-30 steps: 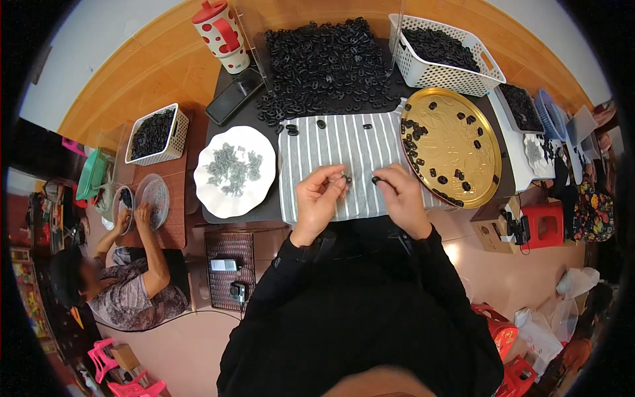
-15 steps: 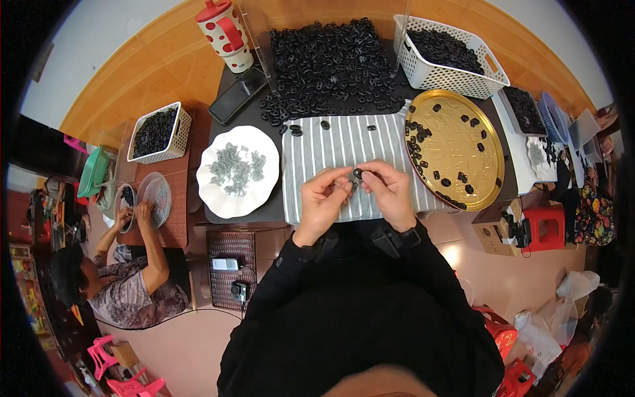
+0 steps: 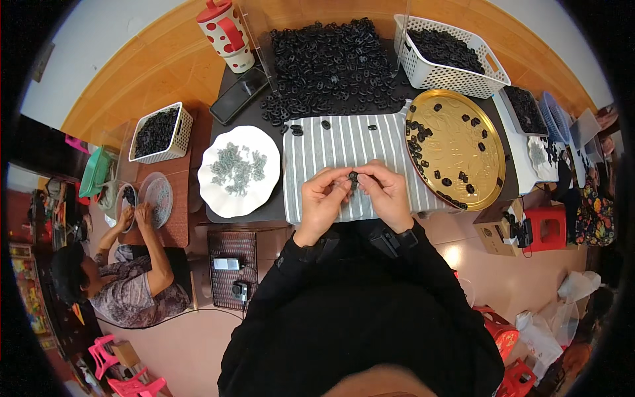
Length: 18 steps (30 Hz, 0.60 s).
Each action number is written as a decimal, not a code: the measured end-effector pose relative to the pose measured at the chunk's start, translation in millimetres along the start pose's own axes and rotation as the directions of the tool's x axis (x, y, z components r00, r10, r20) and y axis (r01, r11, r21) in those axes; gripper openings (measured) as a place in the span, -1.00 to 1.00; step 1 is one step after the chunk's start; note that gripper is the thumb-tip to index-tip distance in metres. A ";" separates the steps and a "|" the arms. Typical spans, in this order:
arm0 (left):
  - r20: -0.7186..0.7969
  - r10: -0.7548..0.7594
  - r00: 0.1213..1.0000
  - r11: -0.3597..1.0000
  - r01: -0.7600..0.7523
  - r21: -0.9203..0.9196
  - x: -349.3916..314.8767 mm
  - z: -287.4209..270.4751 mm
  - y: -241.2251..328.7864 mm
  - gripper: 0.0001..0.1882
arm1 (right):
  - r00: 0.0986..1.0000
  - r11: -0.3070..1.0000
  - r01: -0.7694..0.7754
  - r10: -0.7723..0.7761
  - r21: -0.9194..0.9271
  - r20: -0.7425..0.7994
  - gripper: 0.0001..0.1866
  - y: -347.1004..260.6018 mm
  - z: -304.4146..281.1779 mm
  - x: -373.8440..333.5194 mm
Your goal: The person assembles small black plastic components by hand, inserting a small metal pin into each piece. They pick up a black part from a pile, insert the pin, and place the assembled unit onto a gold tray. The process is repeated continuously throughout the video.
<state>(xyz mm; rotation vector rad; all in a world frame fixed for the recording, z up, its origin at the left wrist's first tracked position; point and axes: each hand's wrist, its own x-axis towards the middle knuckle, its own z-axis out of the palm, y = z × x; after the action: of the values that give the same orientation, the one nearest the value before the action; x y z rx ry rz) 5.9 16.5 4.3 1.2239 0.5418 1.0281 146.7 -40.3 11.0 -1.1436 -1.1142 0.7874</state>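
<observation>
Over the grey-and-white striped cloth (image 3: pixel 314 155), my two hands meet at the fingertips. My right hand (image 3: pixel 389 195) pinches a small black oval plastic piece (image 3: pixel 354 177). My left hand (image 3: pixel 323 202) is closed in a pinch against the same spot; its fingers hide what it holds. Left of the cloth is a white scalloped plate (image 3: pixel 215 198) with a heap of small translucent grey pieces (image 3: pixel 233 171). On the right, a round golden tray (image 3: pixel 456 142) carries several black pieces. A few more black pieces (image 3: pixel 325 124) lie along the cloth's far edge.
Behind the cloth spreads a large pile of black pieces (image 3: pixel 331 66). A white perforated basket (image 3: pixel 456 81) of them stands at back right. A phone (image 3: pixel 238 96) and a spotted tumbler (image 3: pixel 228 40) are at back left. Far left, a co-worker (image 3: pixel 139 284) handles bowls.
My right hand has shifted slightly left, bringing the black piece against my left fingertips. My left hand stays nearly in place. The co-worker's hands have moved slightly over the bowls.
</observation>
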 end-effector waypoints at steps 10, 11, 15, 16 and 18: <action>-0.034 0.024 0.999 1.000 -0.024 -0.002 -1.2 1.7 1.5 -0.77 | 0.988 0.988 0.148 -0.146 -0.048 0.045 -0.76 0.7 3.7 -0.6; -0.035 0.029 0.999 0.999 -0.030 -0.018 -0.9 1.2 0.7 -0.77 | 0.987 0.987 0.155 -0.153 -0.044 0.045 -0.74 -2.0 5.1 -1.5; -0.027 -0.003 1.000 0.999 0.001 -0.047 -0.8 -1.7 -1.3 -0.75 | 0.979 0.947 0.206 -0.199 -0.245 0.051 -0.68 -5.2 5.8 -3.7; -0.020 -0.008 1.000 0.998 0.007 -0.060 -0.5 -3.3 -3.8 -0.74 | 0.973 0.940 0.229 -0.224 -0.254 0.050 -0.68 -2.6 5.8 -3.7; -0.011 -0.023 1.000 0.995 0.021 -0.093 -0.2 -5.3 -6.3 -0.73 | 0.966 0.925 0.259 -0.255 -0.278 0.052 -0.68 -3.0 6.4 -3.4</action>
<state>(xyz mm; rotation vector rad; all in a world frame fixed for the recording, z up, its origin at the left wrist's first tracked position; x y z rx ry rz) 3.6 19.0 -3.2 1.1283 0.5106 1.0316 139.4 -42.3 13.3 -1.1960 -1.3888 0.4409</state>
